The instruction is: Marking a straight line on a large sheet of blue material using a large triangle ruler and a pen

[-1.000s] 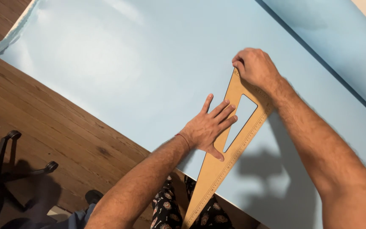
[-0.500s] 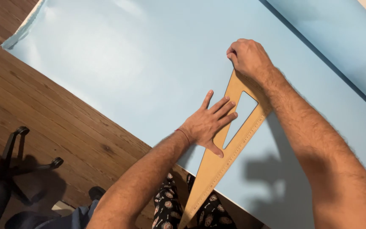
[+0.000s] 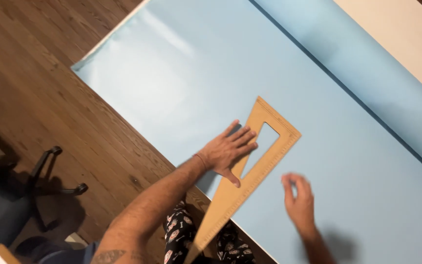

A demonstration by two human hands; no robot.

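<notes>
Left hand (image 3: pixel 229 150): laid flat, palm down, fingers extended and held close together, pointing up and to the right; thumb splayed out toward the lower right. A thin band is seen at the wrist. Left forearm is stretched from the lower left of the frame diagonally up to the hand, elbow low; a tattoo is partly seen near the upper arm.

Right hand (image 3: pixel 299 199): raised free, touching nothing, motion-blurred. Fingers are loosely curled, with thumb and forefinger drawn near each other; whether anything is pinched cannot be told. Right wrist and a short length of forearm enter from the bottom edge, angled up and slightly left. The two hands are held apart.
</notes>
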